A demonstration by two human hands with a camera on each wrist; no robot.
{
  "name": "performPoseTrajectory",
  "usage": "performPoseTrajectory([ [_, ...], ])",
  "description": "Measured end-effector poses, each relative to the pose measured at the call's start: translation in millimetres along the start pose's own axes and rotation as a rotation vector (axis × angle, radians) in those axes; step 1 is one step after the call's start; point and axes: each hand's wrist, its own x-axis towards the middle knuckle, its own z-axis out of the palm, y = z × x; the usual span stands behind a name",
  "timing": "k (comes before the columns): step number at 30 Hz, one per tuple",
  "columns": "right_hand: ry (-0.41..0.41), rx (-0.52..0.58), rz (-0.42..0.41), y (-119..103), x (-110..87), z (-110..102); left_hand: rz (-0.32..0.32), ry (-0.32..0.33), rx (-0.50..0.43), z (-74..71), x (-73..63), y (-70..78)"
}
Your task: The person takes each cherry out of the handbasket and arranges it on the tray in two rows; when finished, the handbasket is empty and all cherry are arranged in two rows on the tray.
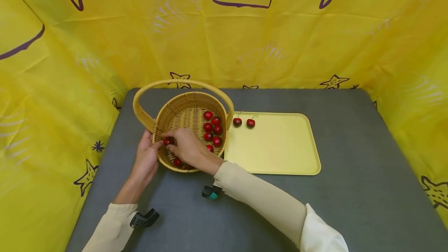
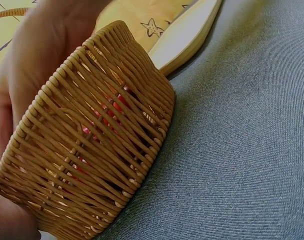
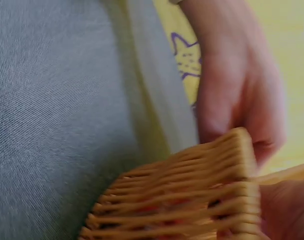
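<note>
A round wicker basket (image 1: 174, 109) with a tall arched handle stands on the left part of the table. My left hand (image 1: 145, 158) holds its left rim near the handle's base. Reaching over the front rim, my right hand (image 1: 190, 146) pinches a dark red cherry (image 1: 168, 141) inside, close to the left wall and the left thumb. Several more cherries (image 1: 208, 126) lie along the basket's right side, and another cherry (image 1: 177, 162) is near the front. In the left wrist view, red shows through the weave of the basket (image 2: 87, 145).
Right beside the basket lies a pale yellow tray (image 1: 273, 147), with two stemmed cherries (image 1: 250, 123) at its back left. The grey table (image 1: 353, 158) extends to the right. Yellow patterned cloth (image 1: 224, 49) hangs around the back and sides.
</note>
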Motion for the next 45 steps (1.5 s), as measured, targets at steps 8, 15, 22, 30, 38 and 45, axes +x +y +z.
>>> performPoseTrajectory([
  [8,0.070,-0.010,-0.114,-26.5,-30.5,-43.2,0.040,-0.012,-0.008,-4.4,0.6,-2.8],
  [15,0.181,0.048,-0.247,-43.9,-75.3,-100.7,0.037,-0.002,-0.026,-4.8,1.4,-2.7],
  [22,0.387,0.042,-0.261,-32.8,-122.6,-167.4,0.034,-0.012,-0.033,-4.3,2.1,-4.5],
  [30,0.483,-0.046,-0.034,33.6,-149.8,-200.0,0.039,-0.013,-0.014,-2.2,2.5,-5.2],
  [38,0.412,-0.089,0.152,95.1,-152.6,-184.3,0.041,-0.028,-0.020,-1.8,1.3,-5.2],
  [45,0.332,-0.138,0.222,139.9,-146.3,-166.9,0.039,-0.033,-0.024,-3.2,2.1,-6.1],
])
